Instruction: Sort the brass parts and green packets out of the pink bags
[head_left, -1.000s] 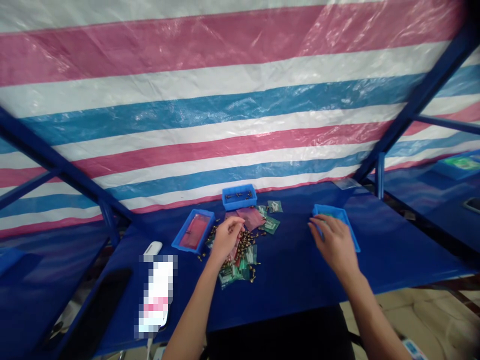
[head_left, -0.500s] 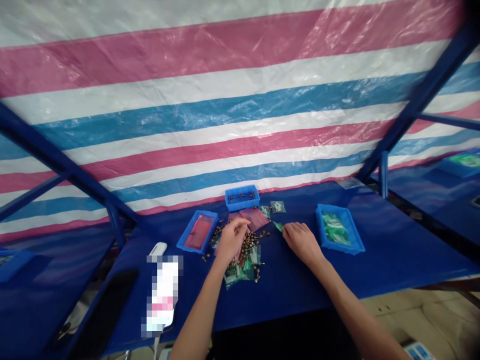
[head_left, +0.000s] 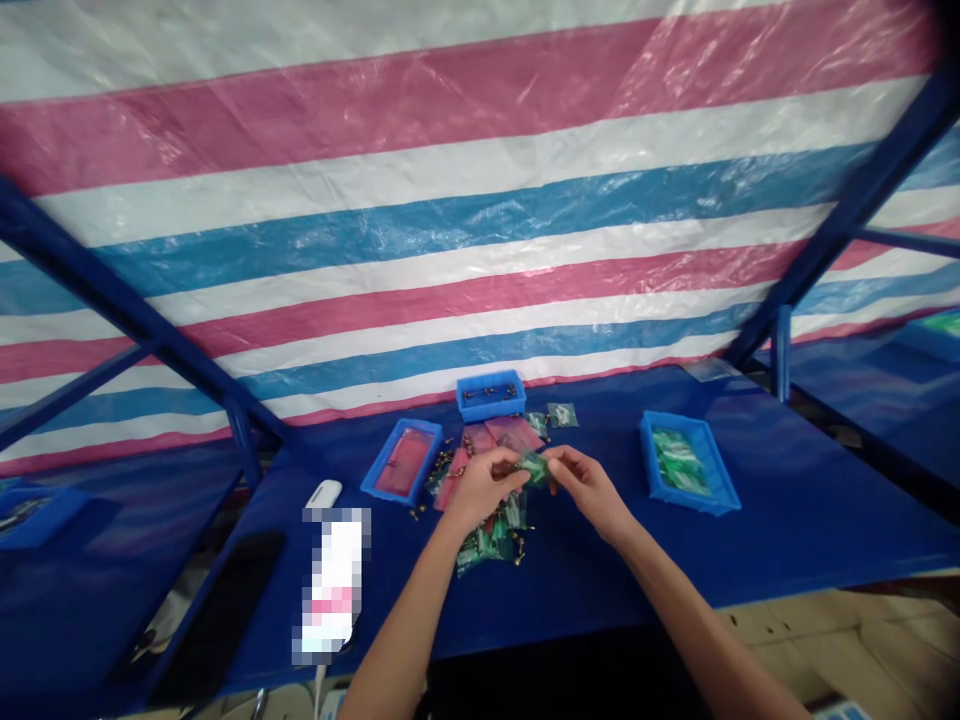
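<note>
My left hand point(head_left: 480, 487) and my right hand point(head_left: 587, 483) meet above the blue table point(head_left: 787, 510), both pinching one small green plastic bag point(head_left: 534, 467) between them. Under the hands lies a heap of green bags point(head_left: 489, 532) mixed with several small brass parts point(head_left: 442, 465). Pink bags point(head_left: 511, 434) lie just behind the heap.
A blue tray point(head_left: 688, 464) with green bags stands to the right. Another blue tray point(head_left: 403, 461) with pink bags sits to the left, and a small blue tray point(head_left: 491, 394) with dark parts at the back. A white device point(head_left: 324, 494) and a dark phone point(head_left: 225, 610) lie at the left. A striped tarp hangs behind.
My right hand left the right tray, moved left to the heap, picked up a green bag, and now meets my left hand, which rose from the pile.
</note>
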